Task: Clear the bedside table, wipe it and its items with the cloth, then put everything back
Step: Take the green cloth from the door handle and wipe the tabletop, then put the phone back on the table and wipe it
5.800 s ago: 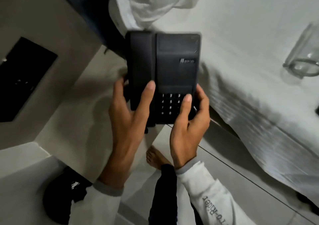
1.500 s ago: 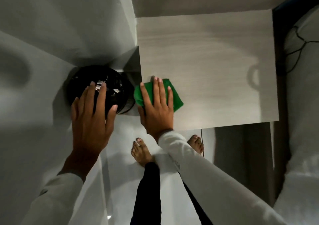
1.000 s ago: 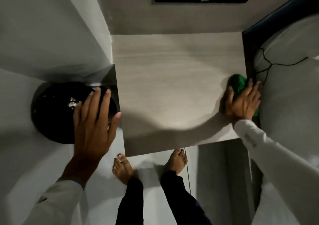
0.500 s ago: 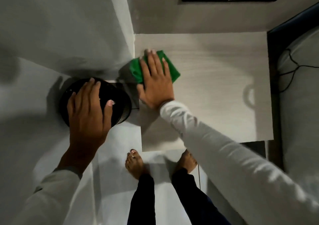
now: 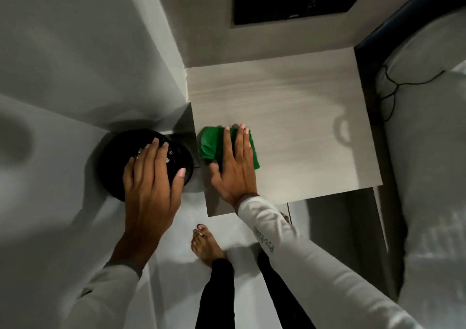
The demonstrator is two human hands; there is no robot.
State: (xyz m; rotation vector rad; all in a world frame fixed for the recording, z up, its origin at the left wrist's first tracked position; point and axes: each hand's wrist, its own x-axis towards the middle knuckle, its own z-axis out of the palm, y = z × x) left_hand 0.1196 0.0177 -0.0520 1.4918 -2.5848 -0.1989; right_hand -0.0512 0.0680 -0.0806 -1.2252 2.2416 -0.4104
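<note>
Wiping the bedside table top, seen from my head camera.

From left: my left hand (image 5: pixel 151 185) hangs flat with its fingers spread and slightly fanned above a round black bin (image 5: pixel 118 162) on the floor beside the table; I cannot tell whether it touches the rim. Next, my right hand (image 5: pixel 234 167) lies palm down, fingers extended and close together, pressing the folded green cloth (image 5: pixel 209 144) against the bedside table (image 5: pixel 302 127) near its left edge. The cloth shows beyond my fingertips and to either side of them. Further right, a bed (image 5: pixel 428 177) stands beside the table, with a thin black cable (image 5: pixel 393 86) lying on it.
</note>
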